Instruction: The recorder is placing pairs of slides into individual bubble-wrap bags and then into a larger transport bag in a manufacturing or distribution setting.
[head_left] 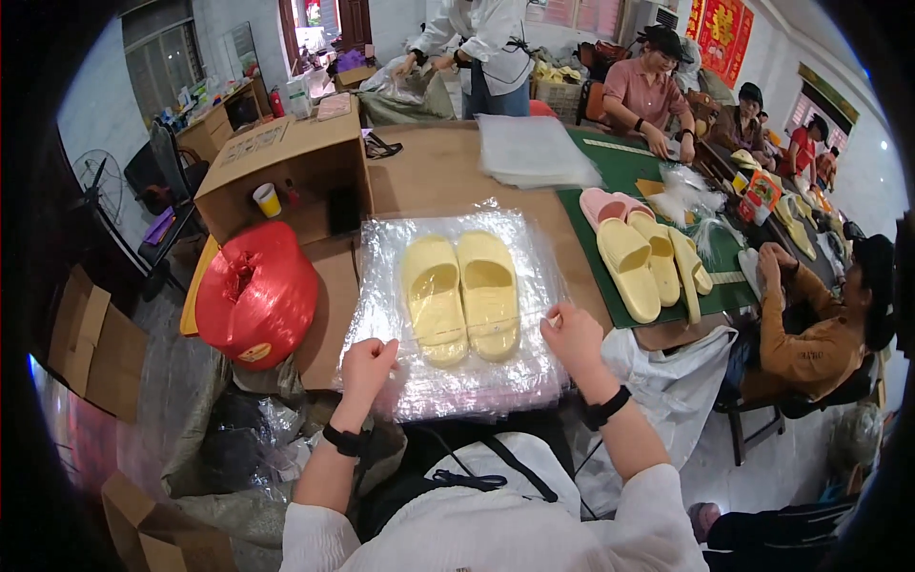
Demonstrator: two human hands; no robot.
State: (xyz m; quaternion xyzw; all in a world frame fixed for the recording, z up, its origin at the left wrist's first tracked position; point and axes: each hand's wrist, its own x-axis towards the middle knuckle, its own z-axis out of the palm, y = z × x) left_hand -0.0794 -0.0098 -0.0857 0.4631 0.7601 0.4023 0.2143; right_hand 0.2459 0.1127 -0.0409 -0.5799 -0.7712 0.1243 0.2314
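The plastic bags (pixel 376 281) look glossy, the slippers (pixel 432 286) smooth, the cardboard box (pixel 276 143) matt.

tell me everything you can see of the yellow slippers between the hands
The pale yellow slippers lie side by side, soles down, heels toward the person. They look like smooth moulded foam or rubber, each with a broad strap across its far half. They rest over stacked clear plastic sheets or bags, and a clear film edge crosses them near the heels. Neither the left hand nor the right hand touches them.

Yellow slippers (pixel 460 297) among clear bags (pixel 379 267), near edge of bench (pixel 443 176); left hand (pixel 369 370), right hand (pixel 574 340) pinching bag sides. Red roll (pixel 272 300), left edge.
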